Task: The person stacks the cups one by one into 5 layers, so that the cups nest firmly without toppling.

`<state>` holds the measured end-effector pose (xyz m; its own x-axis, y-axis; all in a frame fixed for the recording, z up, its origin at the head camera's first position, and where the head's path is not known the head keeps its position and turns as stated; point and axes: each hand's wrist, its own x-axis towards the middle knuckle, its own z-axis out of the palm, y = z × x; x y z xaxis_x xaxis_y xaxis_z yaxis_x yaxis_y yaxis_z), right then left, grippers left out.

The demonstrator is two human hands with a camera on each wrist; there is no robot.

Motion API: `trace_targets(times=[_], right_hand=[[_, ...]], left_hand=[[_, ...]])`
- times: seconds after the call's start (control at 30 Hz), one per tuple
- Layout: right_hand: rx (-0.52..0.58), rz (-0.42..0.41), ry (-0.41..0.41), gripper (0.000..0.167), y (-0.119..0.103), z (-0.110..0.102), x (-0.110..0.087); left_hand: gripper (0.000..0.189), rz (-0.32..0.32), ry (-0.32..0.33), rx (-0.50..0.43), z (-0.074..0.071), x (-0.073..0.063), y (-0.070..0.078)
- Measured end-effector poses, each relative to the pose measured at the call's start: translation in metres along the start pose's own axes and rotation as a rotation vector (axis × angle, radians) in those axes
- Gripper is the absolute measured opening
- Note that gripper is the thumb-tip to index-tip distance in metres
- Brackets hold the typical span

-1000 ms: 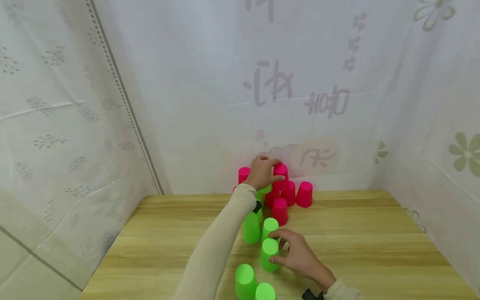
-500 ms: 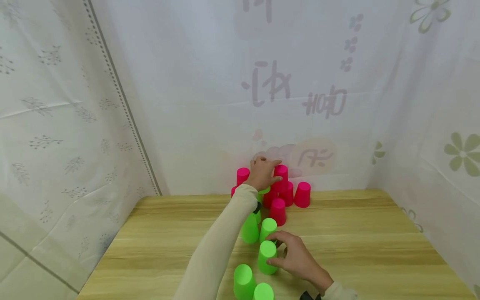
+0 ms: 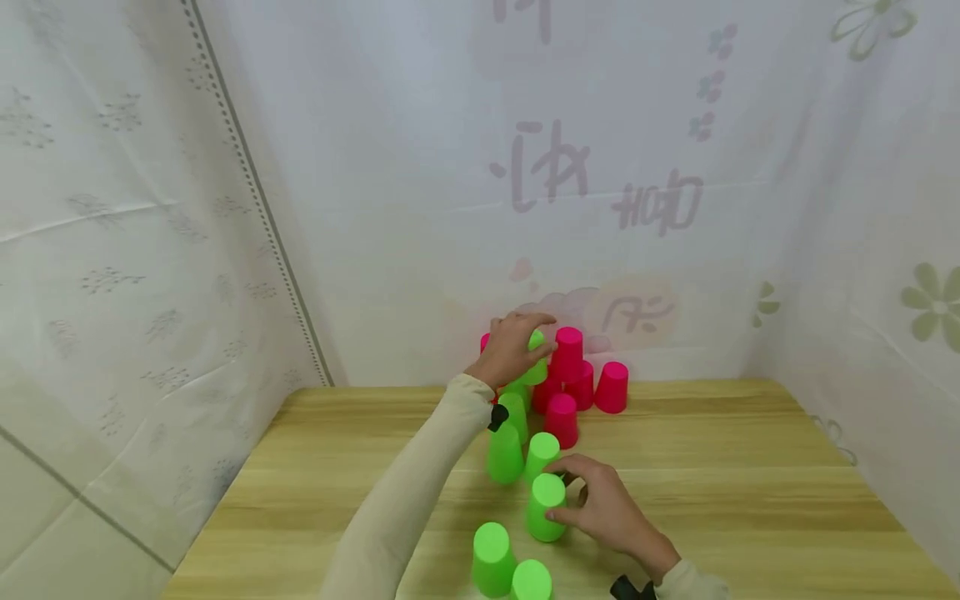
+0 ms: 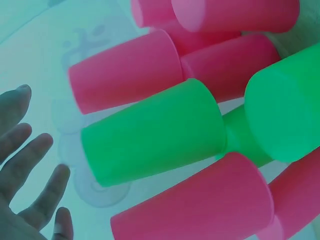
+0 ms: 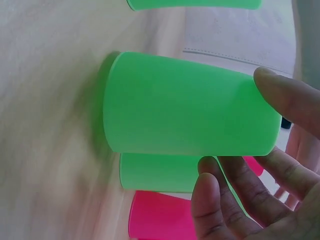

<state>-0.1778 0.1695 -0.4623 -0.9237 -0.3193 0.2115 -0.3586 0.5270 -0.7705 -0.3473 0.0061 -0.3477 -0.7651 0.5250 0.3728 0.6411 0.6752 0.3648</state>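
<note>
My left hand (image 3: 513,346) hovers with spread fingers beside a raised green cup (image 3: 538,367) in the stack at the back. In the left wrist view its fingers stand apart from that green cup (image 4: 150,132), with pink cups (image 4: 125,72) on either side of it. An upside-down green cup (image 3: 546,512) is pinched by my right hand (image 3: 607,504) near its closed end. In the right wrist view the thumb presses one side of this cup (image 5: 185,105) and fingers lie against the other.
Two upside-down green cups (image 3: 492,562) stand at the front. More green cups (image 3: 506,457) form a row toward the pink cups (image 3: 561,421) at the back. A lone pink cup (image 3: 612,387) stands at the right. Behind the wooden table (image 3: 712,467) hangs a patterned cloth (image 3: 390,208).
My left hand has drawn back to the left, away from the cups, and the raised green cup now shows beside its fingers. The right hand keeps hold of its green cup, with only a slight shift.
</note>
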Motion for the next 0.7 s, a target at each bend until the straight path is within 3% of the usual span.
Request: trace_targets(times=[0.17,0.27,0.53,0.7], right_hand=[[-0.008,0.017,-0.005,0.045,0.002,-0.011,-0.001],[-0.009,0.014,0.004,0.046,0.002,-0.017,-0.002],[-0.078,0.004,0.049,0.045,0.007,-0.035,-0.001],[-0.121,0.000,0.060,0.044,0.012,-0.046,0.002]], left_hand=[[0.041,0.047,-0.015,-0.240,-0.004,-0.023,0.002],[0.037,0.063,-0.024,-0.318,-0.007,-0.042,0.001],[0.022,0.044,-0.066,-0.387,-0.003,-0.093,-0.023],[0.028,-0.006,-0.080,-0.378,0.007,-0.118,-0.037]])
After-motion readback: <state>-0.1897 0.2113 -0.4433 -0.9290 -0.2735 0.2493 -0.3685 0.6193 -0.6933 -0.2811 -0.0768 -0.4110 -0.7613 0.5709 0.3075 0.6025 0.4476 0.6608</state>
